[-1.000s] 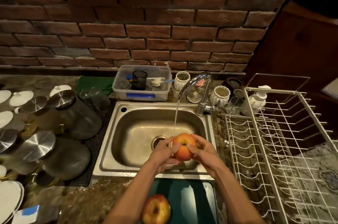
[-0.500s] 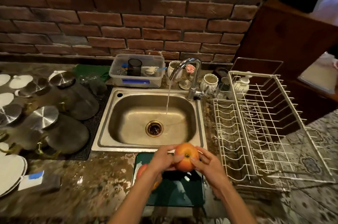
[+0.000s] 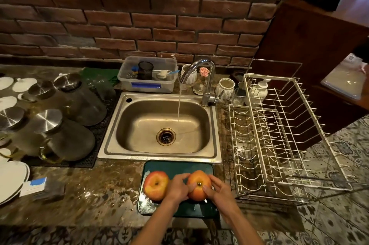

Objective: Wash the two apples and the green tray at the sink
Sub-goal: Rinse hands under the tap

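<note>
Both hands had carried the right apple (image 3: 199,184) away from the running tap (image 3: 197,77), where it was being held a second before, and now had it down on the green tray (image 3: 177,168) at the front edge of the bench, just before the sink (image 3: 159,156). The left hand (image 3: 177,188) curled its fingers against the apple's left side and the right hand (image 3: 217,188) cupped its right side, so it was gripped between them; whether its base already rested on the tray I could not tell. The other apple (image 3: 156,184) sat on the tray's left half, just beside the left hand. Water was running into the bare basin. By my judgement one apple was rinsed and being set back; the second apple and the tray probably remained to be washed.
</note>
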Available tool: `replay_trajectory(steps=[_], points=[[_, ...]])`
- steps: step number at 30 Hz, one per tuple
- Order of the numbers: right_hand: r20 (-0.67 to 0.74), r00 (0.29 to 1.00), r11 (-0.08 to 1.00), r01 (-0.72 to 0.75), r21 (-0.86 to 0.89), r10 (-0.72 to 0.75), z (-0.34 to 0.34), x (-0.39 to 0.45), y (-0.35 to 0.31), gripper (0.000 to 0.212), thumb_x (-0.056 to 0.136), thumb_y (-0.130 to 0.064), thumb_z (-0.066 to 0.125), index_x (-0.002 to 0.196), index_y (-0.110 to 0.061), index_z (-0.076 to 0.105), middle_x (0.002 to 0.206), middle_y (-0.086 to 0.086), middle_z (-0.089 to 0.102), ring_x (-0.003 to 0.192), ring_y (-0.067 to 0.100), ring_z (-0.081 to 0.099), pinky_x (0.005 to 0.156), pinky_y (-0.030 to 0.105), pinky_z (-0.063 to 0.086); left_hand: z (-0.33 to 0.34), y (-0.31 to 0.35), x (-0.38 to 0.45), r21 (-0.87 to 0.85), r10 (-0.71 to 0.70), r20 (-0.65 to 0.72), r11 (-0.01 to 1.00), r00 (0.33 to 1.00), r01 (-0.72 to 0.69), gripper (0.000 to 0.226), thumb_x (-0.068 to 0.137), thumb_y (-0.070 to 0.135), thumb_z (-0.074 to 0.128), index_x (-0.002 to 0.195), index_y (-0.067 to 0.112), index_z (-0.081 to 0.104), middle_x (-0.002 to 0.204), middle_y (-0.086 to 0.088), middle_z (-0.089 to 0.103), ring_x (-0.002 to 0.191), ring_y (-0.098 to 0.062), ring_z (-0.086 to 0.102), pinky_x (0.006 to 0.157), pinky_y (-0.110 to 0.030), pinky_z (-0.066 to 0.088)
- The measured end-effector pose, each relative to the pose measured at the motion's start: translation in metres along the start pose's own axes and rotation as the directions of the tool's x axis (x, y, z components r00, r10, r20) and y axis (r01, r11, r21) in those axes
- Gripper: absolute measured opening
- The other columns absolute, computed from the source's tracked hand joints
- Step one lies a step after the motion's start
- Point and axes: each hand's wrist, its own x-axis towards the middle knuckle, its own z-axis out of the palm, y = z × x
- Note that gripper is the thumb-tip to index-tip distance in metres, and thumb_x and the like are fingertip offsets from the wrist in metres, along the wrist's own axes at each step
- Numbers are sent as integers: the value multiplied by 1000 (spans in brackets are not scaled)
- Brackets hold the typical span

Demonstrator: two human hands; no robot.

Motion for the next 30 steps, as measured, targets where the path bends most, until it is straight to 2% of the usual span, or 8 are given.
replay_trajectory(steps=[7, 10, 14, 16, 19, 23, 27, 30], points=[[52, 999, 985, -1, -170, 10, -7, 0, -7, 53, 90, -13, 73, 138, -18, 54, 116, -8, 63, 104, 5, 61, 96, 34, 55, -1, 0, 4, 194, 59, -2, 979, 998, -58, 56, 91, 23, 72, 143, 17, 53, 139, -5, 60, 124, -24, 59, 104, -41, 52], [30, 999, 978, -15, -208, 22, -8, 2, -16, 48, 91, -14, 71, 136, -19, 54, 134, 5, 60, 114, 15, 59, 98, 32, 52, -6, 6, 5, 257, 84, -11, 963, 996, -78, 50, 90, 26, 73, 136, 16, 59, 135, -4, 63, 122, -20, 60, 102, -32, 50], [-26, 992, 955, 115, -274, -127, -8, -3, -40, 45, 96, -22, 66, 140, -18, 53, 139, 6, 57, 121, 18, 56, 106, 35, 47, -24, 27, 3, 197, 198, -96, 964, 976, -176, 34, 93, 25, 68, 125, 15, 68, 120, -4, 72, 105, -13, 64, 92, -22, 49], [-26, 974, 913, 203, -355, -227, -9, -7, -57, 41, 97, -27, 64, 137, -28, 56, 136, -2, 57, 119, 11, 57, 101, 31, 49, -37, 45, -3, 278, 340, -180, 918, 923, -284, 25, 95, 26, 65, 118, 20, 73, 114, 2, 74, 100, -7, 63, 89, -19, 48], [5, 904, 777, 371, -508, -428, -7, -8, -86, 33, 97, -31, 62, 128, -42, 57, 131, -11, 55, 108, -10, 52, 90, 17, 48, -58, 64, -8, 450, 610, -312, 770, 729, -452, 19, 96, 24, 63, 110, 23, 76, 113, 7, 72, 107, -7, 59, 95, -23, 45], [39, 806, 586, 461, -666, -590, 6, -3, -120, 37, 97, -44, 57, 133, -37, 60, 138, -14, 53, 126, 0, 48, 108, 29, 41, -84, 84, -6, 678, 754, -339, 610, 562, -410, 27, 96, 38, 58, 119, 32, 70, 129, 10, 59, 125, -11, 48, 104, -29, 35], [4, 771, 516, 430, -741, -637, 26, 10, -148, 49, 96, -59, 48, 140, -38, 55, 148, -9, 48, 136, 11, 43, 112, 38, 41, -104, 100, 6, 832, 799, -323, 495, 507, -250, 43, 94, 57, 44, 130, 43, 62, 149, 10, 47, 143, -14, 34, 117, -41, 21], [3, 756, 427, 374, -823, -655, 42, 28, -159, 57, 95, -65, 41, 147, -42, 43, 159, -7, 34, 146, 15, 31, 116, 44, 36, -113, 104, 27, 862, 765, -310, 476, 564, -173, 59, 93, 69, 32, 146, 47, 43, 164, 9, 25, 154, -18, 16, 123, -47, 7]])
